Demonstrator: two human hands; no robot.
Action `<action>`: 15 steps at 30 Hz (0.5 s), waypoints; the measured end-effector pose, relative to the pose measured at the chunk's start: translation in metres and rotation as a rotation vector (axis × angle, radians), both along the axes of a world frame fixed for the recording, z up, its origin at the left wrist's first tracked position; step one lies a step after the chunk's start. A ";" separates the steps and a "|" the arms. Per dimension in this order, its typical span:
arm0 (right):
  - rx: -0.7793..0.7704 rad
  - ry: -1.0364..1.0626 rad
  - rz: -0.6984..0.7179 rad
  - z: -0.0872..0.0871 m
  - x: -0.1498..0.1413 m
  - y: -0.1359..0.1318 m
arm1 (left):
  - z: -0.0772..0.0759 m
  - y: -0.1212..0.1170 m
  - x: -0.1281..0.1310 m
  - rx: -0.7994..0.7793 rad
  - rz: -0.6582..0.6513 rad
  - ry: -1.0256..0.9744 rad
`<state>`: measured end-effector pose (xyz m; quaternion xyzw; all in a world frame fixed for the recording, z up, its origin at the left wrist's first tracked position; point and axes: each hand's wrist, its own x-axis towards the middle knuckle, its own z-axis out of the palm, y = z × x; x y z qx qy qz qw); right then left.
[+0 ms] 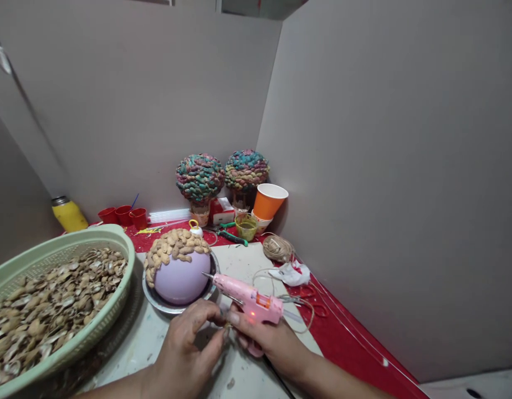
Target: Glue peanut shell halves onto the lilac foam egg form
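Observation:
A pink glue gun [247, 296] with a lit orange light is in my right hand [268, 338], its nozzle pointing left toward a lilac ball [183, 280]. Peanut shells [179, 246] cover the top and left side of that ball, which rests in a metal bowl [150, 293]. My left hand [193, 338] is curled just below the bowl, thumb and forefinger closed near the right thumb. Whatever is between those fingertips is too small to make out. To the left, a green basket [129, 255] holds many loose peanut shells [60, 305].
Behind stand two colourful shell-covered trees [200, 177], an orange paper cup [269, 202], three red cups [138, 219], glue sticks [168, 215] and pliers [233, 238]. Twine [278, 248] and red-handled scissors [318, 309] lie right. A yellow bottle [68, 215] leans far left. Grey panels [384, 166] enclose the table.

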<state>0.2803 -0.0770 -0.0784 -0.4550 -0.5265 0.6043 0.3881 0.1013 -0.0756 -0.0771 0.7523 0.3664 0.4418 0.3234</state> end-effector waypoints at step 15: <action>0.037 -0.019 -0.089 -0.003 0.011 -0.001 | 0.034 0.017 0.000 -0.937 -0.216 -0.559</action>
